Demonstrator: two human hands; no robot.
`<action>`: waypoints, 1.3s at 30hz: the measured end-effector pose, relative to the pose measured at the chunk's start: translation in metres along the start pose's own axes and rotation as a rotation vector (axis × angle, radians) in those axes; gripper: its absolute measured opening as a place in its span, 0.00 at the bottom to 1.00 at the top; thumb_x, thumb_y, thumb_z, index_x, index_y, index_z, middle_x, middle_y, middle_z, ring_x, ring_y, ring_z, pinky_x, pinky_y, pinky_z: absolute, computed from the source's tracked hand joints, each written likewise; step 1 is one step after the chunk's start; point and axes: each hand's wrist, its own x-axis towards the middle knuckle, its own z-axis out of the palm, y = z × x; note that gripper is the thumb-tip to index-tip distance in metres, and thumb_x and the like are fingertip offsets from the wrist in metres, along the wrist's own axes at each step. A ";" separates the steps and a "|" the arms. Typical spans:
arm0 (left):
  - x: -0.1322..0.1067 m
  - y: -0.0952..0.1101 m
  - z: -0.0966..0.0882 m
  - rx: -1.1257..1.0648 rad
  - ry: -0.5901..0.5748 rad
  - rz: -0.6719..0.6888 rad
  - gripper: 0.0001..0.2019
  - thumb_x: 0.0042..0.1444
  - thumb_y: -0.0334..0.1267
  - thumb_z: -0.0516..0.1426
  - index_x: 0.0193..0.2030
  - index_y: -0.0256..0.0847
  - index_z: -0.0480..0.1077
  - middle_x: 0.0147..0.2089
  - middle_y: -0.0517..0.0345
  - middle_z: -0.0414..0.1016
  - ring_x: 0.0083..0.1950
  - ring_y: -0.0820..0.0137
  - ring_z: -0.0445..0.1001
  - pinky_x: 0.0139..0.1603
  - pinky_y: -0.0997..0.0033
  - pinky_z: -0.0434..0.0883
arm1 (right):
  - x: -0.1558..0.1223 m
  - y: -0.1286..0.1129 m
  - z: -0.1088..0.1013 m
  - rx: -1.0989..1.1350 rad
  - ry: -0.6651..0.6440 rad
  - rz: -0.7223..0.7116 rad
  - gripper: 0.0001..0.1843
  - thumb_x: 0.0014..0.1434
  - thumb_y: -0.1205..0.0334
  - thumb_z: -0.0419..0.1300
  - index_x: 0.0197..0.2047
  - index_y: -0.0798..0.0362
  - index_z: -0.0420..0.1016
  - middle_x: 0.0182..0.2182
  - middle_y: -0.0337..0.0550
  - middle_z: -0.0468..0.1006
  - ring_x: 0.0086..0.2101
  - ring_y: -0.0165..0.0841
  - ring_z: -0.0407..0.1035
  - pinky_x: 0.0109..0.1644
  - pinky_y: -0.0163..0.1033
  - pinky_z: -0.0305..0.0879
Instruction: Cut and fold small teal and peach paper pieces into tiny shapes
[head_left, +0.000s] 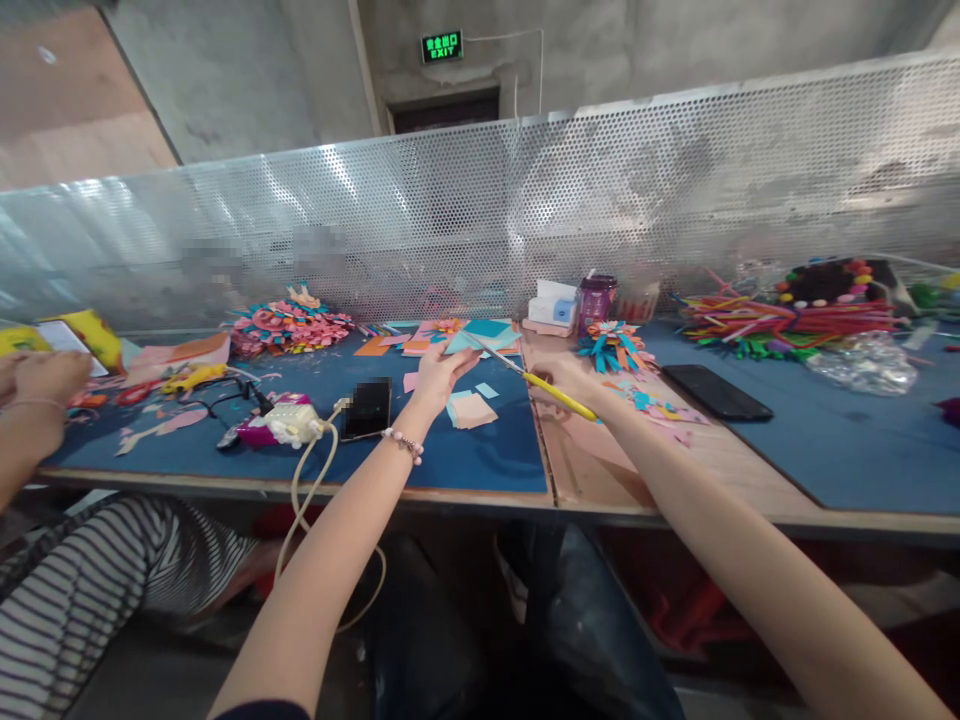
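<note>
My left hand (439,375), with a beaded bracelet at the wrist, pinches a light blue sheet of paper (463,342) above the blue mat. Closed round the yellow handles of the scissors (559,393) is my right hand (566,378). The blades point left and reach the edge of the held sheet; whether they are parted is too small to tell. Just below lies a small stack of cut peach paper squares (474,410) with pale blue ones beneath. Behind the held sheet, more coloured sheets (424,345) lie in a pile.
A black phone (716,391) lies at right, another dark phone (367,408) at left beside a power strip (289,422) with a looping cable. Paper-strip bundles (289,325), a purple cup (597,300) and pipe cleaners (795,320) line the back. A co-worker's hands (49,378) are at far left.
</note>
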 end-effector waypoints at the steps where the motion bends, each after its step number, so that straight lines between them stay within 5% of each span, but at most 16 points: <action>1: 0.000 0.000 0.000 0.000 0.002 -0.002 0.09 0.43 0.27 0.64 0.33 0.37 0.73 0.37 0.55 0.79 0.45 0.61 0.77 0.57 0.54 0.66 | 0.000 0.000 0.000 0.000 -0.001 0.001 0.12 0.63 0.59 0.55 0.43 0.59 0.69 0.26 0.34 0.71 0.20 0.21 0.65 0.20 0.28 0.64; 39: -0.001 -0.002 -0.001 0.054 -0.030 0.037 0.10 0.44 0.29 0.63 0.36 0.37 0.74 0.38 0.55 0.78 0.46 0.63 0.76 0.57 0.56 0.67 | -0.001 0.001 0.000 -0.082 0.029 -0.071 0.11 0.62 0.58 0.55 0.42 0.59 0.70 0.32 0.39 0.73 0.28 0.26 0.69 0.29 0.33 0.68</action>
